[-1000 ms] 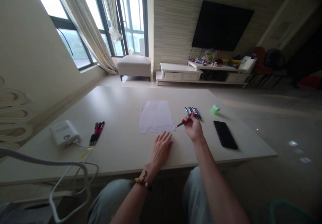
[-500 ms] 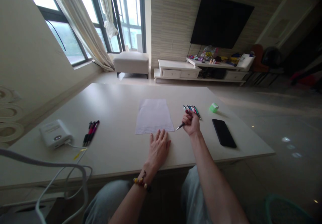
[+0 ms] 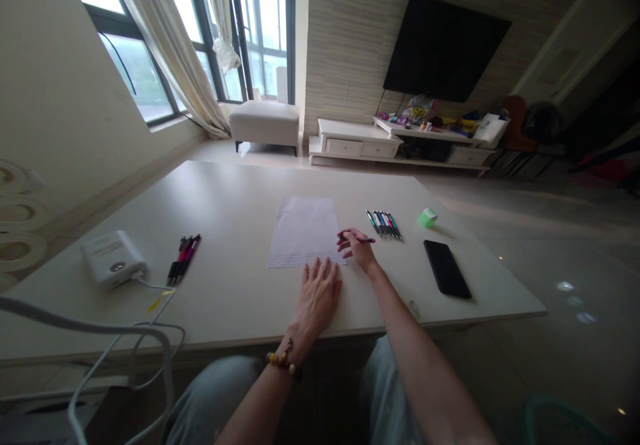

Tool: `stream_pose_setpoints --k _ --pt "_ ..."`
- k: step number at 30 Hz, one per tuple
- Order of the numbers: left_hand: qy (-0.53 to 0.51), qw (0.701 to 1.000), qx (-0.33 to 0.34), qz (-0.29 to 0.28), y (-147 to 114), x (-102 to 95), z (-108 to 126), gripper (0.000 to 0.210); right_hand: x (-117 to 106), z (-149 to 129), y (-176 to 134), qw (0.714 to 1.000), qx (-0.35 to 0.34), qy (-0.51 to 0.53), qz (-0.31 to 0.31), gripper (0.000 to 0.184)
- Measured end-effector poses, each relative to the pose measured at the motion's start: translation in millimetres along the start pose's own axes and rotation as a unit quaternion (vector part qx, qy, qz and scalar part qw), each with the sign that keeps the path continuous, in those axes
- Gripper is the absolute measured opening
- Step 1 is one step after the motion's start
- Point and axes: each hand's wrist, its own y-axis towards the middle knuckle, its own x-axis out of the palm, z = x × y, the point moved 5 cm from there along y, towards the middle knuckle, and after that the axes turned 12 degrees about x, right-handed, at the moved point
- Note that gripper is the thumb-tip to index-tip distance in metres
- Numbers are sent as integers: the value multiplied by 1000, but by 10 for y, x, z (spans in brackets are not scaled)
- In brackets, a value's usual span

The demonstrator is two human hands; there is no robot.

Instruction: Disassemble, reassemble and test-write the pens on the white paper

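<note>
A white sheet of paper [image 3: 304,228] lies on the table in front of me, with lines of small marks along its near edge. My left hand [image 3: 319,295] rests flat with fingers spread, its fingertips on that near edge. At the sheet's right edge, my right hand [image 3: 358,248] holds a dark pen [image 3: 367,240] with a red end, lying nearly level between thumb and fingers. Just beyond it to the right is a row of several pens [image 3: 384,225]. Some of the right hand's fingers are loosely extended below the pen.
The white table [image 3: 225,312] also bears a black phone [image 3: 447,268] and a small green-and-white object [image 3: 428,217] at right. On the left lie several dark and pink pens [image 3: 184,258], a white charger-like box [image 3: 114,258] and a looped white cable [image 3: 167,352].
My right hand has moved left to the paper's edge, and the pen has turned from pointing down-left to nearly level. The row of pens shows fully now. The left hand stays put.
</note>
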Motion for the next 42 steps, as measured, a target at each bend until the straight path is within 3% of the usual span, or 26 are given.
stream_pose_setpoints --k 5,13,25,35,37,39,42 --pt "17 1000 -5 -3 -4 25 -6 42 96 113 20 997 -27 -62 45 21" --pt "21 1000 -7 -2 -10 20 -5 41 49 249 119 983 -30 -113 144 19" --pt "16 1000 -9 -2 -7 13 -2 41 79 228 93 979 -36 -142 144 20" --pt "-11 1000 -11 26 -7 4 -13 39 -1 99 13 984 -32 -88 149 17" --pt "-47 997 -21 57 10 -59 -25 37 1 21 -74 986 -40 -73 144 25" --pt "-112 987 -42 105 23 -152 -50 32 24 -64 -196 989 -54 -46 127 49" --pt "-279 944 -95 147 23 -227 -102 34 101 -186 -381 995 -77 -19 62 69"
